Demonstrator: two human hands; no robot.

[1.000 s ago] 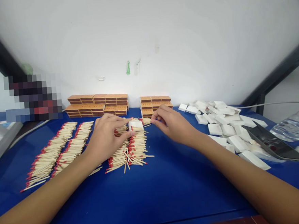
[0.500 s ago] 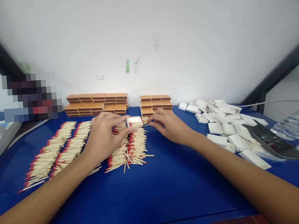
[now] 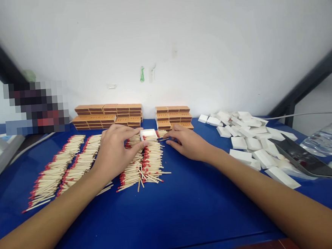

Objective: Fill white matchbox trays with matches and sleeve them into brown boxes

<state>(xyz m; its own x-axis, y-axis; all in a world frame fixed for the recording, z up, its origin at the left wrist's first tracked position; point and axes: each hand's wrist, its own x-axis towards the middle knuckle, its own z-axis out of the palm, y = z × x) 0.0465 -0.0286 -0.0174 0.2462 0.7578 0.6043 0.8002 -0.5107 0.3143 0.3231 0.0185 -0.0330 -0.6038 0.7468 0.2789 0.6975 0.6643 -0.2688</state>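
My left hand [image 3: 116, 147] pinches a small white matchbox tray [image 3: 149, 133] between thumb and forefinger. The tray lies at the far end of a row of red-tipped matches [image 3: 153, 155], and some match heads show along its near edge. Just right of the tray, my right hand [image 3: 186, 141] has its thumb and fingertips close together around the end of a match [image 3: 163, 140]. More matches [image 3: 161, 133] lie by those fingertips. Another row of matches [image 3: 132, 168] runs partly behind my left hand.
Two longer match rows [image 3: 51, 170] lie on the left. Orange-brown matchboxes [image 3: 107, 115] are stacked against the wall, with a second stack [image 3: 173, 115] beside them. White trays [image 3: 252, 133] are heaped on the right, near a dark phone [image 3: 305, 158] and a clear plastic bottle [image 3: 328, 137].
My right thumb has dropped slightly away from the forefinger, and the fingertips have shifted a little at the matches. My left hand keeps its grip on the tray.
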